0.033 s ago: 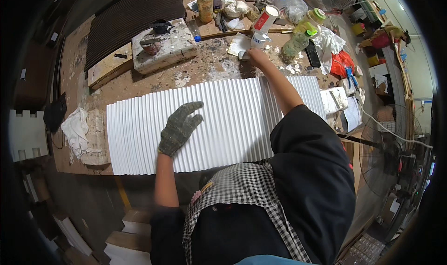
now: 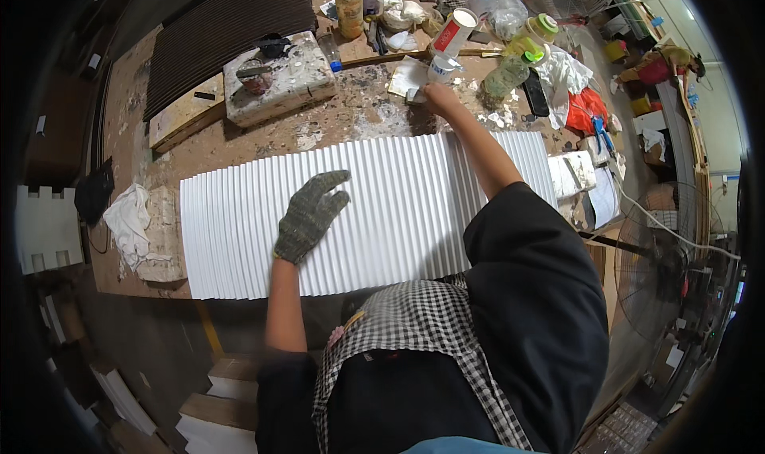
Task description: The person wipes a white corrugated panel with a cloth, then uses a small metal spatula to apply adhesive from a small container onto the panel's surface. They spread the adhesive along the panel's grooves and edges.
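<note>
A row of white ridged strips (image 2: pixel 382 207), side by side, lies across the near part of the workbench. My left hand (image 2: pixel 309 216), in a dark green knitted glove, rests over these strips with thumb and forefinger apart, holding nothing. Bare and stretched past the strips' far edge, my right hand (image 2: pixel 441 99) has its fingers closed on a small flat pale grey piece (image 2: pixel 414 95); its exact kind is too small to tell. A square of whitish paper or card (image 2: pixel 407 76) lies beside that piece, and a small translucent cup (image 2: pixel 441 68) stands just beyond my fingers.
Dark ridged strips (image 2: pixel 227 35) cover the far left. A paint-spattered white block (image 2: pixel 279 83) sits before them. Bottles (image 2: pixel 506 79), a red-and-white paper cup (image 2: pixel 456 31), a black phone (image 2: pixel 535 94) and blue-handled scissors (image 2: pixel 602 131) crowd the right. Another person (image 2: pixel 665 65) is at far right.
My left hand has shifted very slightly over the white strips. The pale piece at my right fingers has tilted a little and looks lighter.
</note>
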A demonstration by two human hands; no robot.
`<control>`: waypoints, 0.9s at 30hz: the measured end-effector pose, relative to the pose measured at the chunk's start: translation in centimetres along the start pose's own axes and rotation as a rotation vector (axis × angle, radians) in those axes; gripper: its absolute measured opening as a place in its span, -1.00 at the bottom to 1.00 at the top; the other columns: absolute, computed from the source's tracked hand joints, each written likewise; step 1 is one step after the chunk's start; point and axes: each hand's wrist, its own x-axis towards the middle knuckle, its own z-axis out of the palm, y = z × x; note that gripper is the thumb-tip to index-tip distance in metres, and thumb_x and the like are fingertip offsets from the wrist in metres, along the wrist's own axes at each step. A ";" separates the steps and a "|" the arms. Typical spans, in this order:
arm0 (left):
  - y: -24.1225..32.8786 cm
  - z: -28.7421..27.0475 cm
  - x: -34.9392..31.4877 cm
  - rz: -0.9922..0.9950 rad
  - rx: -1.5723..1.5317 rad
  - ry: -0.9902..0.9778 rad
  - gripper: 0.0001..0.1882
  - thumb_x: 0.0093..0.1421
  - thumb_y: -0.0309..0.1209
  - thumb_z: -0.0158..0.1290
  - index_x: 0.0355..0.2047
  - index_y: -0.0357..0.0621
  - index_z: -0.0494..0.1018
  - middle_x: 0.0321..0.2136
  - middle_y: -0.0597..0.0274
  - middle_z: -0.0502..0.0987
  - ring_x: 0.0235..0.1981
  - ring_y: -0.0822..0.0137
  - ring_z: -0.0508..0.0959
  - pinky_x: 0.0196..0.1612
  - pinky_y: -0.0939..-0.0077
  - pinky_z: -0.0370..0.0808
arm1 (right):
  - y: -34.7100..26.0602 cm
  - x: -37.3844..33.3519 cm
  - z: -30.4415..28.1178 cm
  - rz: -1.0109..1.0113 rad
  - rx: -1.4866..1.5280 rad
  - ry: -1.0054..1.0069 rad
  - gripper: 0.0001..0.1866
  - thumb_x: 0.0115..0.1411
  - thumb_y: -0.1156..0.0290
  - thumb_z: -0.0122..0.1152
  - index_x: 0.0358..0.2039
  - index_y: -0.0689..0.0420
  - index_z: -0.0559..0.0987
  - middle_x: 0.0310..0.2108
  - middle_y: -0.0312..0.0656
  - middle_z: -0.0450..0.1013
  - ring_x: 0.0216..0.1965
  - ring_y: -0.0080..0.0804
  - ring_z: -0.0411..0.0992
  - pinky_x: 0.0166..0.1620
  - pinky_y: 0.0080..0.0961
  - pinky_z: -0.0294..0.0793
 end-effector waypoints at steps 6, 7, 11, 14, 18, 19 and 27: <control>-0.1 8.5 8.6 0.076 -0.097 0.160 -0.62 0.30 -0.27 0.17 0.07 -0.15 0.50 0.05 0.08 0.54 0.11 0.17 0.51 0.21 0.32 0.44 | 4.7 -1.5 -1.3 0.155 1.249 -0.209 -0.66 0.26 0.28 0.16 -0.09 0.30 0.57 -0.28 -0.04 0.57 -0.33 -0.11 0.59 -0.13 -0.26 0.64; -0.1 8.7 9.2 0.027 -0.053 0.222 -0.56 0.30 -0.19 0.16 0.09 -0.16 0.47 0.07 0.05 0.52 0.12 0.15 0.50 0.23 0.30 0.42 | 1.3 -3.0 -4.4 0.251 1.641 -0.351 -0.60 0.33 0.26 0.12 0.00 0.33 0.47 -0.21 -0.10 0.53 -0.24 -0.33 0.56 -0.06 -0.37 0.63; 1.8 13.5 15.1 -0.158 0.106 0.315 -0.30 0.23 0.08 0.16 0.15 -0.23 0.40 0.13 -0.08 0.46 0.19 0.07 0.44 0.28 0.24 0.36 | 0.2 -6.3 -7.6 0.094 1.968 -0.534 -0.64 0.36 0.32 0.09 0.02 0.33 0.41 -0.16 -0.12 0.50 -0.14 -0.41 0.50 0.10 -0.34 0.55; 0.2 15.3 18.4 -0.149 -0.130 0.272 -0.42 0.22 -0.03 0.20 0.09 -0.19 0.46 -0.02 -0.04 0.58 -0.04 0.09 0.58 0.04 0.22 0.50 | -2.4 -8.4 -9.2 -0.015 1.846 -0.533 -0.70 0.38 0.25 0.14 -0.13 0.28 0.52 -0.29 -0.28 0.44 -0.23 -0.50 0.46 0.13 -0.34 0.54; 1.7 14.9 18.9 -0.219 -0.067 0.335 -0.48 0.23 -0.15 0.22 0.12 -0.17 0.47 -0.08 0.04 0.62 -0.11 0.20 0.62 -0.02 0.32 0.54 | 1.4 -7.0 -6.2 0.065 1.246 -0.243 -0.58 0.35 0.06 0.16 -0.07 0.17 0.63 -0.20 -0.21 0.62 -0.28 -0.43 0.55 -0.03 -0.32 0.59; 1.4 14.0 18.9 -0.280 -0.033 0.349 -0.49 0.24 -0.18 0.21 0.13 -0.16 0.46 -0.10 0.04 0.63 -0.12 0.20 0.63 -0.02 0.32 0.55 | 1.3 -6.5 -7.8 0.245 1.007 -0.003 -0.70 0.33 0.24 0.22 -0.11 0.22 0.66 -0.26 -0.15 0.64 -0.26 -0.33 0.59 -0.15 -0.43 0.61; -4.0 15.5 20.9 -0.022 0.213 0.470 -0.43 0.19 -0.27 0.20 0.17 -0.17 0.34 0.02 -0.17 0.52 0.03 -0.13 0.54 0.09 0.09 0.48 | 8.7 -1.3 -3.6 0.492 0.857 0.510 -0.75 0.11 0.26 0.39 -0.34 0.20 0.71 -0.48 -0.02 0.61 -0.41 -0.06 0.60 -0.27 -0.16 0.55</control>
